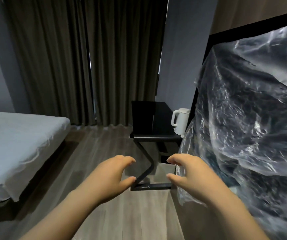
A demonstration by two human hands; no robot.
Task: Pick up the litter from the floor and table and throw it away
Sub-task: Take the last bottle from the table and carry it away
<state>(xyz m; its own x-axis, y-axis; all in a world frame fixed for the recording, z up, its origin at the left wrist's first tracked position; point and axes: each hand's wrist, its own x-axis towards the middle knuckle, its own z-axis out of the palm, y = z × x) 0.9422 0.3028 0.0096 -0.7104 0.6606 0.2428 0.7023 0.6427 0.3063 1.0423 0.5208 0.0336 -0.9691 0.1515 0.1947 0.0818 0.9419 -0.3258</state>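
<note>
My left hand [108,177] and right hand [191,177] reach forward, loosely open, gripping nothing. Crumpled clear plastic [251,118] hangs just beside my right fingers [174,161].

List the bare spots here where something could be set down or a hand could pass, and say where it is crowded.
Bare: the floor strip between the bed and the chair; the bed top; the chair seat. Crowded: the right side, where the plastic sheet hangs beside the kettle, close to the right hand.
</note>
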